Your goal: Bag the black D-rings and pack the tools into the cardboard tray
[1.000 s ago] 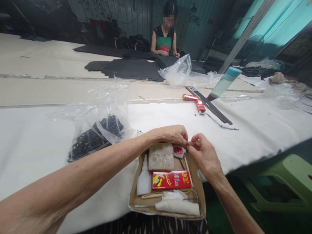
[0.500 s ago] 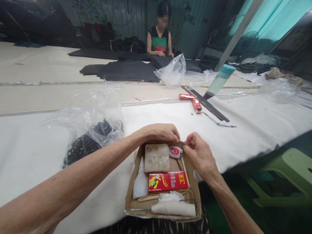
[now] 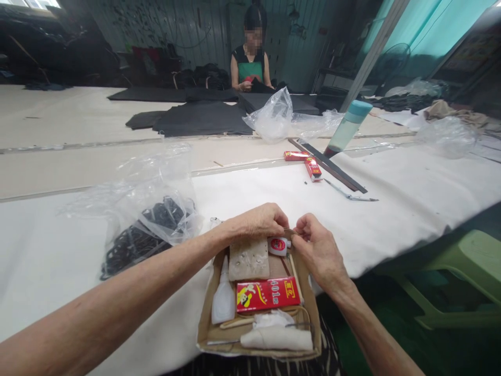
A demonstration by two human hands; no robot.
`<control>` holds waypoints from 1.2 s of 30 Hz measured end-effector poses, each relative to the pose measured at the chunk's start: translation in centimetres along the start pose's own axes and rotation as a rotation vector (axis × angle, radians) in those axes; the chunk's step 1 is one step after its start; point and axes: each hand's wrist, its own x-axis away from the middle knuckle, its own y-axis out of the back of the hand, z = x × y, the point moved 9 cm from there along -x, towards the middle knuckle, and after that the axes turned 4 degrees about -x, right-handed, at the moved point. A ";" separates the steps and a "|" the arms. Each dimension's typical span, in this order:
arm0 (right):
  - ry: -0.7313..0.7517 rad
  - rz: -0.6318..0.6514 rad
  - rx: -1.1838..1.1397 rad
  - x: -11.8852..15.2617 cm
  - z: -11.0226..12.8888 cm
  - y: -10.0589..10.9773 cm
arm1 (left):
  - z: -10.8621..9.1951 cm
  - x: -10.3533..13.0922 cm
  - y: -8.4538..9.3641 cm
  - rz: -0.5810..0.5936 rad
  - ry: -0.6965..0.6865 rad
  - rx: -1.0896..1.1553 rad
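A shallow cardboard box (image 3: 318, 342) sits at the table's near edge, close to my body. My left hand (image 3: 270, 219) reaches across its far side, fingers curled down in a pinch on the far rim. At the far right corner, my right hand (image 3: 319, 248) grips the same rim between thumb and fingers. Inside lie a pale square block (image 3: 249, 259), a small white bottle with a red label (image 3: 277, 246), a red 401 glue box (image 3: 268, 294), a white nozzle bottle (image 3: 224, 300), thin sticks and a white cloth-wrapped tool (image 3: 276, 339).
Black cords in a clear plastic bag (image 3: 146, 230) lie left. Beyond are two small red boxes (image 3: 313, 169), dark strips (image 3: 332, 166), a metal tool (image 3: 352, 197) and a tilted teal-capped bottle (image 3: 348, 128). A co-worker (image 3: 250, 62) handles black fabric (image 3: 203, 119) opposite. A green stool (image 3: 465, 282) stands right.
The view has shifted slightly. My left hand has shifted a little, its forearm now covering the block's far edge. Both hands stay at the box's far rim. The co-worker has lifted some dark fabric.
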 end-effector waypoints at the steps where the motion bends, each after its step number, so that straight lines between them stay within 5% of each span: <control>1: -0.003 0.000 -0.001 0.0 0.0 0.0 | 0.0 0.0 0.1 -0.005 0.008 -0.002; 15: 0.087 -0.133 -0.082 -0.2 0.6 0.7 | -1.7 -0.1 1.6 -0.139 0.021 -0.331; 21: 0.015 -0.159 -0.036 -0.6 -0.6 1.2 | -3.2 -2.6 1.1 -0.008 -0.054 -0.582; 26: -0.009 -0.104 -0.125 1.3 -1.3 1.6 | -4.9 -2.3 -0.8 0.081 -0.166 -0.703; 36: -0.036 0.167 -0.487 3.8 -3.4 0.6 | -6.1 1.3 -1.7 -0.216 -0.166 -0.727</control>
